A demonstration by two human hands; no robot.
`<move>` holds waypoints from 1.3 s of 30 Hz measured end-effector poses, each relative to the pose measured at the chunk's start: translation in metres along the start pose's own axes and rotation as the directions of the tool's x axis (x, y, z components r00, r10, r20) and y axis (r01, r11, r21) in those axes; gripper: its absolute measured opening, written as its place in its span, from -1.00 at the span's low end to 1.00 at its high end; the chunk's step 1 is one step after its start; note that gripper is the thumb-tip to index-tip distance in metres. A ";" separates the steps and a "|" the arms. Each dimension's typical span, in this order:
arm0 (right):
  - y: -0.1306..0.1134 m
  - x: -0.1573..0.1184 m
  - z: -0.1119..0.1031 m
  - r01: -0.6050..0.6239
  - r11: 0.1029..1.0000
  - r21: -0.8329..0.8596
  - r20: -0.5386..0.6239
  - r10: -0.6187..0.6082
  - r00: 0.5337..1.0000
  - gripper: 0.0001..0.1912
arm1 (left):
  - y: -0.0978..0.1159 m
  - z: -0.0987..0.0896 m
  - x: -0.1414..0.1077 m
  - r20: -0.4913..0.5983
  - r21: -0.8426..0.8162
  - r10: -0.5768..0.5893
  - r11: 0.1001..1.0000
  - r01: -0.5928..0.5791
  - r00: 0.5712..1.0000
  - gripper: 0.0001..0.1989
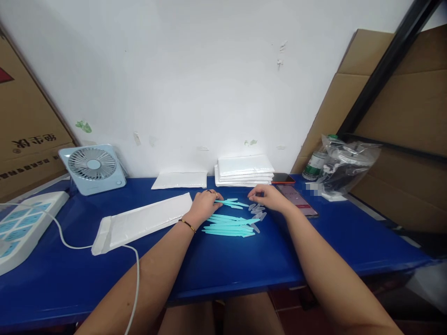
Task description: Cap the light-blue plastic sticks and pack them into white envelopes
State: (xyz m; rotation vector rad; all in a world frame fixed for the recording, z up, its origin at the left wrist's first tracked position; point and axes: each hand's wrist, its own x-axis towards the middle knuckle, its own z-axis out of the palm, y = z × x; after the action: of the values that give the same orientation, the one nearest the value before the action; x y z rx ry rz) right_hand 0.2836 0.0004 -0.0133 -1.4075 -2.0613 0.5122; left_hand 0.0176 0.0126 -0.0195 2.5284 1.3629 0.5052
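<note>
My left hand (pixel 205 204) wears a ring and a bracelet. Its fingers are closed on the handle ends of a few turquoise eyebrow razors (pixel 232 203), whose blade ends point right. More eyebrow razors (pixel 228 230) lie in a loose row on the blue table just below that hand. To their right is a small heap of clear plastic blade caps (pixel 257 210). Over the heap's upper edge, my right hand (pixel 268 196) has thumb and fingertips pinched together; what they hold, if anything, is too small to make out.
A white padded mailer (pixel 146 222) lies left of my left hand, a cable passing under it. More mailers (pixel 244 166) are stacked by the wall. A phone (pixel 296 200) lies at right, near a bottle (pixel 314 165) and plastic bag. A fan (pixel 93 165) and power strip (pixel 31 223) stand left.
</note>
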 end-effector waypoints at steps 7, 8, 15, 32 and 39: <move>0.004 -0.005 -0.001 -0.016 1.000 -0.018 0.206 0.020 0.978 -0.87 | 0.006 -0.010 -0.005 -0.066 -0.115 0.030 0.993 -0.038 0.997 -0.73; 0.004 -0.005 0.000 -0.024 1.000 -0.004 0.214 0.024 0.977 -0.87 | 0.010 -0.012 -0.007 -0.028 -0.151 0.067 0.986 -0.070 0.997 -0.73; 0.005 -0.006 -0.002 -0.053 0.998 0.019 0.161 0.050 0.986 -0.86 | 0.037 0.000 -0.017 0.190 -0.167 0.218 0.968 -0.188 0.957 -0.82; -0.024 -0.016 -0.022 -0.139 0.863 0.486 0.177 0.058 0.983 -0.69 | 0.011 -0.010 -0.006 0.023 -0.242 -0.043 0.969 0.047 0.999 -0.79; -0.026 -0.008 0.006 -0.130 0.816 0.563 0.187 0.027 0.982 -0.65 | 0.016 -0.009 -0.004 0.003 -0.219 -0.036 0.975 0.036 0.999 -0.80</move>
State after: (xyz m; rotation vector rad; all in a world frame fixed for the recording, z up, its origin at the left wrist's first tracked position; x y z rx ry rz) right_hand 0.2633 -0.0167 -0.0045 -1.1048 -1.7501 1.2163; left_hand 0.0237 0.0006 -0.0061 2.3231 1.2742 0.6139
